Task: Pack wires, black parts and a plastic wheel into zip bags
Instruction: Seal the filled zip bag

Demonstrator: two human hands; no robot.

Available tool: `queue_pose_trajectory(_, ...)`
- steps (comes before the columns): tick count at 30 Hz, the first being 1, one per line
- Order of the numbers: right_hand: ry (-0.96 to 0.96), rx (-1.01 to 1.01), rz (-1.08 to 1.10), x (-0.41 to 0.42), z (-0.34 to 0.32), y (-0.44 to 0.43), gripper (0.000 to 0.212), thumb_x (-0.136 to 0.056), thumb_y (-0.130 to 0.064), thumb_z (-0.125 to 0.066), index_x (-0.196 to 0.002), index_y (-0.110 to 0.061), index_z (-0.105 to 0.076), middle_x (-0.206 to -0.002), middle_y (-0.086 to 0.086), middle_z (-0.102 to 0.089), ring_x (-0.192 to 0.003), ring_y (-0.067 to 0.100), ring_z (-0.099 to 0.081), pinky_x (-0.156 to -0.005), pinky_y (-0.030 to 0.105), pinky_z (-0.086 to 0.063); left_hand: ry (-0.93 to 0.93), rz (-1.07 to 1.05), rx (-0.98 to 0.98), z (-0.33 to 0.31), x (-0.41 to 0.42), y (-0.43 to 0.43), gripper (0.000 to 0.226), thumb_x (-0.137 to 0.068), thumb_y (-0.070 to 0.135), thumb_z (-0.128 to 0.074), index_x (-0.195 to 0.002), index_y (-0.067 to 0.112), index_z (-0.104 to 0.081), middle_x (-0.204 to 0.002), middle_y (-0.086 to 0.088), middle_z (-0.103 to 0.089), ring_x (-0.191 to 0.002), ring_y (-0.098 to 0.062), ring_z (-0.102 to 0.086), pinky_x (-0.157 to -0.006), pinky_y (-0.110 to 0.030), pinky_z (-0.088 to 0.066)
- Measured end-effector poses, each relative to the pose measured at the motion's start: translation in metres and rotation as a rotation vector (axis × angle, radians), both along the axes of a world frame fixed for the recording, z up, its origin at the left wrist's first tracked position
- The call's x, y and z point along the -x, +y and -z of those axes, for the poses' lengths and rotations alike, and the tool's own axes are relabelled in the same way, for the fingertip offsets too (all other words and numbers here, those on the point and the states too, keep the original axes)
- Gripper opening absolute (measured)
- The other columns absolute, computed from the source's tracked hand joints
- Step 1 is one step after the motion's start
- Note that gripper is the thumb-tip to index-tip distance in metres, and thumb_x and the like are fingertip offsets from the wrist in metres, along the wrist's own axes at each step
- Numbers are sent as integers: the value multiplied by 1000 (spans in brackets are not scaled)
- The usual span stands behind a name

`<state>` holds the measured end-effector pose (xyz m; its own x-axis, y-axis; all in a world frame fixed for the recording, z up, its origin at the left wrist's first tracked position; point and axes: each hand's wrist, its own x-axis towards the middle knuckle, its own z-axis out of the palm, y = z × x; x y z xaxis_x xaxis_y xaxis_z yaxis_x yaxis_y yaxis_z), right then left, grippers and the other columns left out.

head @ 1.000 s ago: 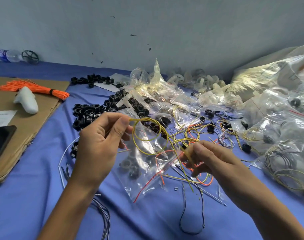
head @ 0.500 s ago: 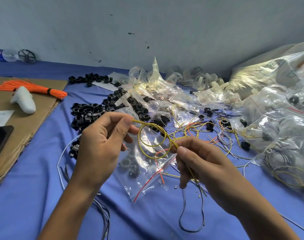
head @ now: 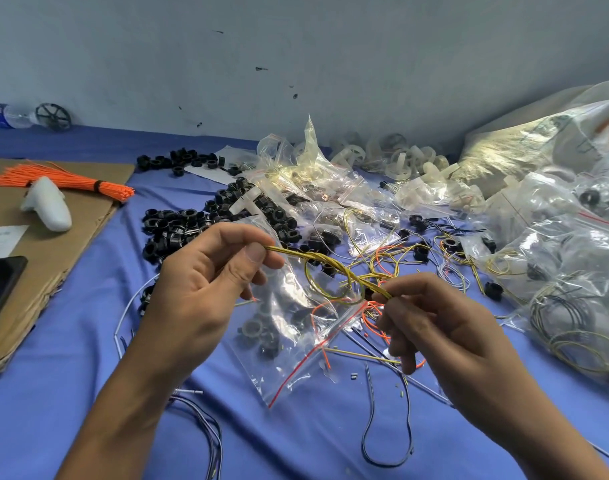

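A bundle of yellow wires (head: 325, 270), coiled into a small loop, stretches between my hands above the blue cloth. My left hand (head: 199, 282) pinches its left end between thumb and forefinger. My right hand (head: 431, 320) pinches the right end, fingers curled. Under the wires lies a clear zip bag (head: 292, 334) with a red seal line, holding several black parts. Loose black parts (head: 178, 233) are heaped behind my left hand. White plastic wheels (head: 396, 161) pile up at the back by the wall.
Filled zip bags (head: 552, 244) crowd the right side. Loose orange, yellow and dark wires (head: 386, 431) lie on the cloth. At left a cardboard sheet (head: 46, 244) carries an orange wire bundle (head: 64, 181), a white controller (head: 50, 207) and a dark screen (head: 0, 289).
My hands have pulled apart, drawing the yellow loop smaller and tighter. My right hand moved slightly right and now pinches the wire end.
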<state>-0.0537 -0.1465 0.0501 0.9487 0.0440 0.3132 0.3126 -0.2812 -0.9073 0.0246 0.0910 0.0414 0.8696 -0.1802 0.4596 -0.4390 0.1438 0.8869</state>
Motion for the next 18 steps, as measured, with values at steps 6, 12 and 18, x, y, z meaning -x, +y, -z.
queue_pose_trajectory(6, -124, 150, 79, 4, 1, -5, 13, -96, -42, -54, -103, -37, -64, -84, 3, -68, -67, 18, -62, -56, 38, -50, -34, 5, 60, -7, 3, 3, 16, -81, 25, -72, -95, 30, -78, -86, 11, -73, -77, 0, -64, -69, -10, -48)
queue_pose_trajectory(12, -134, 193, 37, 10, 0, -2, 28, -92, -59, -48, -106, -38, -60, -85, 4, -66, -70, 20, -59, -60, 40, -48, -55, 36, 126, -11, 7, 8, 25, -73, 38, -81, -95, 27, -79, -84, 9, -74, -75, -4, -63, -68, -13, -49)
queue_pose_trajectory(18, 16, 249, -4, -4, -8, 4, 22, -82, -32, -50, -95, -37, -67, -84, -9, -68, -67, 8, -61, -63, 30, -47, -104, 6, 82, -14, 10, 8, 20, -76, 38, -79, -94, 29, -79, -84, 9, -72, -77, -5, -62, -71, -15, -49)
